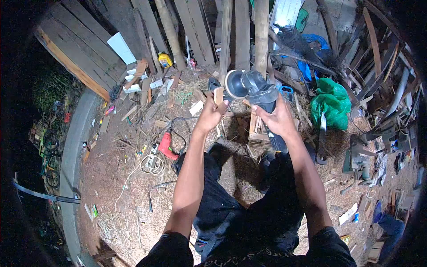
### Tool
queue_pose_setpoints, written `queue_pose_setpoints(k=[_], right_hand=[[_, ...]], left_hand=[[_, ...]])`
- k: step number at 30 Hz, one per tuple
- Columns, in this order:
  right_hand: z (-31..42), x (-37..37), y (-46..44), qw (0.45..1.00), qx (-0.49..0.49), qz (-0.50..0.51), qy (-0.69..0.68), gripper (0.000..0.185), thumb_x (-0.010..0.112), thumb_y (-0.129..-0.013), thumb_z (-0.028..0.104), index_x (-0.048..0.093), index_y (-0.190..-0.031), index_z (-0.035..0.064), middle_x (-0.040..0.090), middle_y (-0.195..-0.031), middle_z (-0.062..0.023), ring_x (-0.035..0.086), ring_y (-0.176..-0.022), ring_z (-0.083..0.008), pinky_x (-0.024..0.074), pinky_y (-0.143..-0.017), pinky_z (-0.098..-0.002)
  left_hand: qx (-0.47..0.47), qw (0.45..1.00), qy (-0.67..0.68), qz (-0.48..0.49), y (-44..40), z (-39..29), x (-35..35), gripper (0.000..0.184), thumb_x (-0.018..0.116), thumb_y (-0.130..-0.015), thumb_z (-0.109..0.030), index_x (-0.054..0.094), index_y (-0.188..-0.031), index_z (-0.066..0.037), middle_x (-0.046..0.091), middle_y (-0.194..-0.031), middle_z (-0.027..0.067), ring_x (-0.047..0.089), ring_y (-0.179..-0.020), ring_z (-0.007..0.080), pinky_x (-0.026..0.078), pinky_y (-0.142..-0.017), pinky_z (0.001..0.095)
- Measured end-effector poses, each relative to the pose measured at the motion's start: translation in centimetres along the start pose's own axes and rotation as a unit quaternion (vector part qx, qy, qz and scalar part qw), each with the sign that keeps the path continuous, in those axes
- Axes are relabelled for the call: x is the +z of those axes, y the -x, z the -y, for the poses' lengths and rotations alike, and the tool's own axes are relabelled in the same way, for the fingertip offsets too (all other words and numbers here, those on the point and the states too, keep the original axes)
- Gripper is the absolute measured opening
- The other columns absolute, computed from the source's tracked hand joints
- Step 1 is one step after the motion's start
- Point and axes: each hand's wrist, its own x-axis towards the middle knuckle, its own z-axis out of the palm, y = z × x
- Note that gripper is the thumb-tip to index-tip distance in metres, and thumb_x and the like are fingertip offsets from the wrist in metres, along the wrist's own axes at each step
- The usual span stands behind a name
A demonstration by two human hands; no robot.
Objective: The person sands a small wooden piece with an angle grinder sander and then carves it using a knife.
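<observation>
My left hand (211, 113) is closed around a small light-brown piece of wood (218, 95), held upright in front of me. In my right hand (277, 116) is a dark angle grinder (260, 91), its body pointing down toward my knees. The grinder's round pale disc (236, 84) faces left, close beside the wood piece. Whether disc and wood touch, I cannot tell. Below my hands stands a small stack of wood (260, 138), partly hidden by the grinder.
A red power drill (167, 146) lies left of my legs, near a power strip (153, 151) with a coiled cord. A green plastic bag (330, 104) sits at right. Planks (191, 31) lean at the back, with a yellow bottle (165, 59) below. Shavings and scraps cover the ground.
</observation>
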Motion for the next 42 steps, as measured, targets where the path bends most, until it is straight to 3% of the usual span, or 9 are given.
queue_pose_setpoints(k=[3,6,10,18,30,34,37,40,42], right_hand=[[1.1,-0.4,0.0,1.0,0.003,-0.005,0.0,0.062,0.08,-0.077,0.027,0.05,-0.123,-0.003,0.065,-0.113,-0.0197,0.064,-0.106,-0.0272,0.0485,-0.092,-0.038],[2.2,-0.6,0.1,1.0,0.014,-0.002,0.013,0.063,0.08,-0.077,0.026,0.049,-0.124,-0.0029,0.064,-0.114,-0.0196,0.063,-0.107,-0.0266,0.0483,-0.093,-0.038],[1.3,-0.4,0.0,1.0,0.003,-0.011,0.015,0.064,0.08,-0.077,0.026,0.048,-0.125,-0.0032,0.064,-0.113,-0.02,0.064,-0.106,-0.0282,0.0488,-0.092,-0.0384],[1.5,-0.5,0.0,0.997,0.028,-0.006,0.072,0.07,0.079,-0.077,0.031,0.045,-0.127,-0.0057,0.064,-0.113,-0.024,0.065,-0.106,-0.0342,0.0497,-0.092,-0.0409],[0.6,-0.2,-0.3,0.998,0.031,0.0,0.054,0.068,0.081,-0.075,0.032,0.05,-0.126,-0.0017,0.066,-0.112,-0.0189,0.065,-0.105,-0.0287,0.0485,-0.092,-0.039],[0.9,-0.1,-0.1,1.0,-0.003,-0.007,0.025,0.07,0.08,-0.075,0.032,0.048,-0.121,-0.0088,0.065,-0.109,-0.0264,0.066,-0.102,-0.0351,0.0505,-0.09,-0.0414],[0.5,0.1,-0.2,0.999,-0.003,0.004,0.041,0.07,0.081,-0.075,0.032,0.048,-0.122,-0.0083,0.065,-0.109,-0.0258,0.066,-0.103,-0.0357,0.05,-0.09,-0.0412],[0.6,0.2,0.0,0.999,0.027,0.0,0.039,0.068,0.081,-0.076,0.029,0.049,-0.127,-0.0037,0.066,-0.114,-0.0189,0.064,-0.107,-0.0271,0.0481,-0.094,-0.0381],[1.1,-0.2,0.0,0.999,0.018,-0.008,0.031,0.068,0.081,-0.076,0.029,0.048,-0.125,-0.0058,0.065,-0.112,-0.0211,0.065,-0.105,-0.0299,0.0489,-0.092,-0.0382]], left_hand=[[-0.052,0.998,0.013,0.015,0.4,-0.7,-0.2,0.06,0.055,-0.097,-0.014,0.022,-0.145,0.0,0.054,-0.084,0.0013,0.049,-0.065,0.0082,0.038,-0.051,0.0237],[-0.061,0.995,0.051,0.062,-0.1,-0.1,-0.5,0.038,0.053,-0.099,-0.019,0.041,-0.131,-0.002,0.054,-0.08,0.0007,0.05,-0.063,0.0096,0.038,-0.05,0.0234],[-0.05,0.992,0.109,0.045,0.0,-0.3,0.5,0.016,0.051,-0.1,-0.016,0.049,-0.108,-0.003,0.053,-0.078,0.0018,0.051,-0.062,0.0098,0.042,-0.048,0.0249],[-0.019,0.996,0.055,0.066,-0.3,0.7,-0.2,0.014,0.051,-0.101,-0.02,0.056,-0.102,-0.006,0.045,-0.064,-0.005,0.036,-0.053,0.0052,0.03,-0.049,0.0235],[0.002,0.996,-0.058,0.062,0.0,1.3,-0.2,0.02,0.051,-0.1,-0.018,0.057,-0.114,-0.005,0.058,-0.088,-0.0036,0.051,-0.076,0.0067,0.042,-0.066,0.0235],[0.012,0.996,-0.06,0.062,-0.3,2.0,-0.2,0.02,0.051,-0.1,-0.018,0.056,-0.113,-0.004,0.056,-0.086,-0.0037,0.049,-0.073,0.0061,0.042,-0.065,0.0233],[0.017,0.996,-0.067,0.061,-0.1,1.0,0.0,0.017,0.051,-0.1,-0.018,0.056,-0.109,-0.004,0.053,-0.082,-0.0045,0.047,-0.07,0.0055,0.041,-0.063,0.0232],[-0.008,0.999,-0.015,0.049,0.5,-0.1,0.1,0.014,0.052,-0.1,-0.018,0.055,-0.104,-0.005,0.05,-0.077,-0.0055,0.044,-0.066,0.005,0.039,-0.059,0.0229],[-0.006,0.999,0.018,0.039,0.6,0.4,-0.2,0.012,0.053,-0.099,-0.018,0.055,-0.101,-0.006,0.049,-0.074,-0.0062,0.043,-0.063,0.0045,0.036,-0.056,0.0231]])
